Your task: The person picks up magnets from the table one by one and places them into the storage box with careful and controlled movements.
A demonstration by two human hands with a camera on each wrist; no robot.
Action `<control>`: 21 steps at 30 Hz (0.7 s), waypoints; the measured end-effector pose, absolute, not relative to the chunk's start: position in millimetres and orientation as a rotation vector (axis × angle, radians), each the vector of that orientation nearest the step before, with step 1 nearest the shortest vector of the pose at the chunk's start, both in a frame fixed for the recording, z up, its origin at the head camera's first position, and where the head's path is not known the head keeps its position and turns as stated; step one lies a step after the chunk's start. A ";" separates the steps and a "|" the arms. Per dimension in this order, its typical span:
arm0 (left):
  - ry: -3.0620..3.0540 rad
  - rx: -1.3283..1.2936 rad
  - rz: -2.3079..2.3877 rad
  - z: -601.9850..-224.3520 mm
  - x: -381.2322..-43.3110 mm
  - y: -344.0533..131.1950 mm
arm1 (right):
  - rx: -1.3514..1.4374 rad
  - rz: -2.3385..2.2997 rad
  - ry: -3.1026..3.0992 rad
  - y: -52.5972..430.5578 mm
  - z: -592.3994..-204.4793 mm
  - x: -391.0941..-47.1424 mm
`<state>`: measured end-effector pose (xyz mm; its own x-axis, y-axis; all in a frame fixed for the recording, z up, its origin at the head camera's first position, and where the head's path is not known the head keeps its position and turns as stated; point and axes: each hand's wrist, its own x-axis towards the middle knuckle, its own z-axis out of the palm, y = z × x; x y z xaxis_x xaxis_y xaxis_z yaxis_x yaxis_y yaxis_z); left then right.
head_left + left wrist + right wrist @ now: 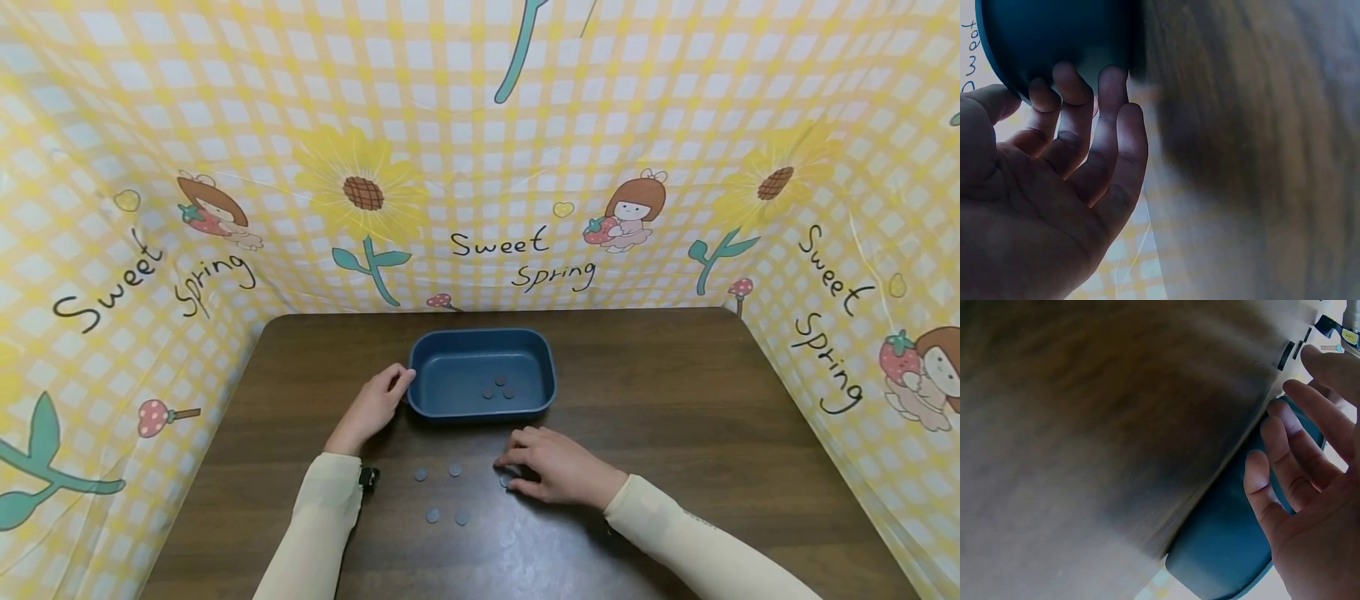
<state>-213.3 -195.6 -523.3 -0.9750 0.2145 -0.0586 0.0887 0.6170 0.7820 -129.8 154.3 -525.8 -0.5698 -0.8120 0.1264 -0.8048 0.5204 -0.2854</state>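
A blue rectangular basin (480,415) stands on the table, with 3 dark coins (500,380) lying on its floor. My left hand (377,406) holds the basin's left end. In the left wrist view the thumb is at the rim, and the bent fingers (1072,87) rest against the outer wall. Just in front of the basin, my right hand (558,467) hovers low over the table. A grey coin (506,481) lies flat between its thumb and index finger, which stand apart. Several more grey coins (454,470) are spread on the table left of that hand.
The brown wooden table (675,400) is enclosed at the back and both sides by a yellow checked cloth (480,167) with printed flowers and words. A black band (369,478) sits by the left wrist. Light glares off the table's front part.
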 end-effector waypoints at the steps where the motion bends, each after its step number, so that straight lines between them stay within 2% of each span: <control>1: 2.690 0.255 1.290 -523.3 -213.1 -195.6 | -1.440 -0.487 2.719 154.2 -525.7 -129.6; 21: 2.677 0.253 1.295 -521.1 -211.1 -196.0 | -1.439 -0.418 2.713 151.2 -523.6 -128.8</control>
<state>-211.1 -196.0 -521.1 -0.9734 0.2192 -0.0670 0.0835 0.6112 0.7870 -128.8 151.2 -523.6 -0.5683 -0.8181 0.0881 -0.8067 0.5329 -0.2556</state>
